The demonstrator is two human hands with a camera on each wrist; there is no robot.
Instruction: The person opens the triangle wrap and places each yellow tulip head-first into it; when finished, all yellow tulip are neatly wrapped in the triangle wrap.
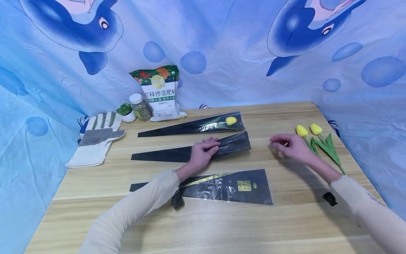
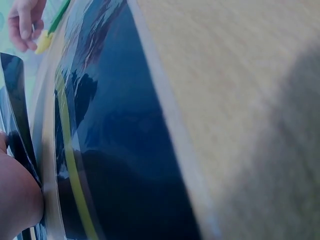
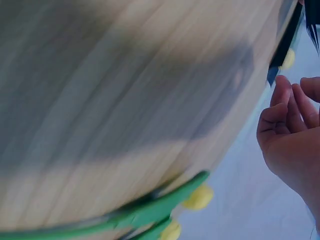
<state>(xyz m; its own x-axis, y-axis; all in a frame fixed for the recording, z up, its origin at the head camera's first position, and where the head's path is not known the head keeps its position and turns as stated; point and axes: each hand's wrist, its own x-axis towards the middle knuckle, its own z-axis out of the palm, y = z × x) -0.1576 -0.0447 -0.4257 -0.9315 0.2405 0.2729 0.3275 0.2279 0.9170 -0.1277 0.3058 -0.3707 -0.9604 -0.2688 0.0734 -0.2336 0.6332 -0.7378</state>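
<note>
Pressing flat-fingered on the middle sleeve (image 1: 196, 150), the left hand (image 1: 203, 151) pins thin, slippery, crinkly film. The right hand (image 1: 290, 146) hovers loosely curled and empty beside the tulips (image 1: 312, 139); their soft stems look best pinched mid-length.

Home flower-wrapping table (image 1: 285, 225), dolphin-print cloth backdrop (image 1: 241, 46), fertiliser bag (image 1: 160, 93)

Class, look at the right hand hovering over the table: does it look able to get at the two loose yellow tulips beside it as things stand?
Probably yes. The right hand hovers just left of the two loose yellow tulips, holding nothing, with only bare table between them. Nothing covers the tulips; the left hand is off on the middle black sleeve.
</note>
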